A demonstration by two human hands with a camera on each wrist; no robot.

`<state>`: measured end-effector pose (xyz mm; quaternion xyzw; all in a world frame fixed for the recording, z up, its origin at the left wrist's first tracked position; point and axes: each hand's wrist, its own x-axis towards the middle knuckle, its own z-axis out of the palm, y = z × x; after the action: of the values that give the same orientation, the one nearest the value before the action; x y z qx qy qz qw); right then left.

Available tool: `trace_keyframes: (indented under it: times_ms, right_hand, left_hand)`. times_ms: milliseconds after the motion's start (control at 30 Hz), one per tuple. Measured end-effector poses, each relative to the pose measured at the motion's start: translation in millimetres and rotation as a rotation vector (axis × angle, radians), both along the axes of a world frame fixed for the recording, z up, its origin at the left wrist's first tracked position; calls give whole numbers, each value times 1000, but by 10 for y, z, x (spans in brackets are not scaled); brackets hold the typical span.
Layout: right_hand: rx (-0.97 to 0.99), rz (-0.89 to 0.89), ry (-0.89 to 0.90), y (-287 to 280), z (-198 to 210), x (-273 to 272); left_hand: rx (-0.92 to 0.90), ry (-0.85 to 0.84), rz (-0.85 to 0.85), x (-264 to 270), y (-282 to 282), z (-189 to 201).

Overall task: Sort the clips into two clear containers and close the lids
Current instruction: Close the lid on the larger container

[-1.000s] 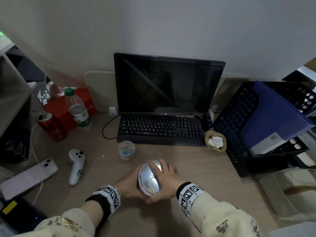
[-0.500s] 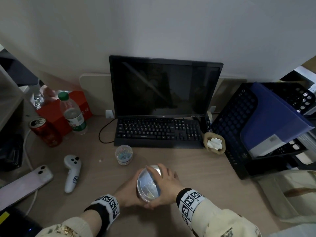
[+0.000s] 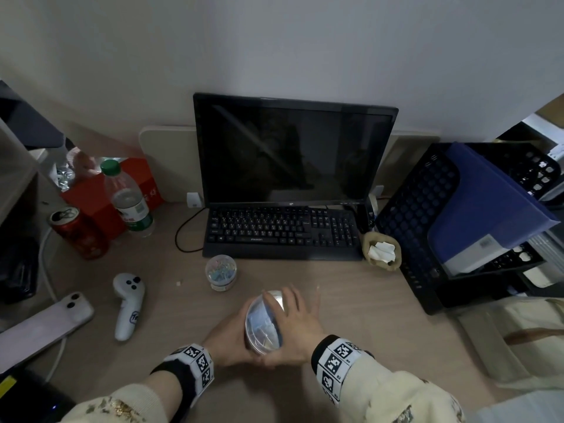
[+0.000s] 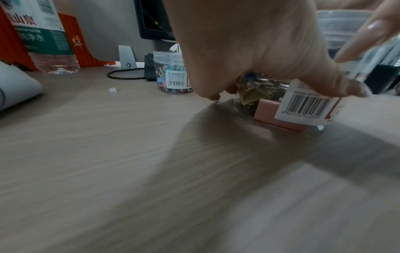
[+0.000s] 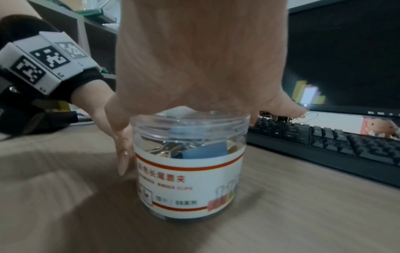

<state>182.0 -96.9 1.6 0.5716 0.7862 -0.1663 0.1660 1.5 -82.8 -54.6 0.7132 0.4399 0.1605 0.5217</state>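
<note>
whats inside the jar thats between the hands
Binder clips: the clear jar shows a blue clip, silver wire handles and, from the left wrist view, a pink clip at the bottom. Its label covers the rest.

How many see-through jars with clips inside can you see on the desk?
2. One clip jar is held between the left hand and right hand; the other jar stands before the keyboard.

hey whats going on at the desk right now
A person is closing a clear jar of binder clips on the desk. The left hand steadies the jar's side while the right hand presses its palm on the lid. A second, smaller jar of clips stands lidded in front of the keyboard.
</note>
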Motion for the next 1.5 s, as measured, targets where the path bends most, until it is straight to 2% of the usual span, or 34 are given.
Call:
trace_keyframes:
  times_ms: [100,167,300,633,867,1067,1500]
  right_hand:
    - [29,210,44,86,-16,55]
    - [24,264,76,116,-20,88]
    - [4,217,152,87,13,98]
    - [92,192,167,13,-19,52]
    - [128,176,187,-6,-92,48]
    - [110,181,177,2,-108,45]
    - [98,241,188,37,-28,100]
  left_hand:
    - [9,-38,-4,13,21,5]
    - [14,-75,-9,26,22,22]
    - [-6,-84,-5,24,30,-29]
    - [-24,-37,61,-9,-6,-290]
    - [-46,-67,91,14,-21,-341]
    - [-67,-153,138,62,-62,-288]
    - [-53,-68,142,80,-128,-216]
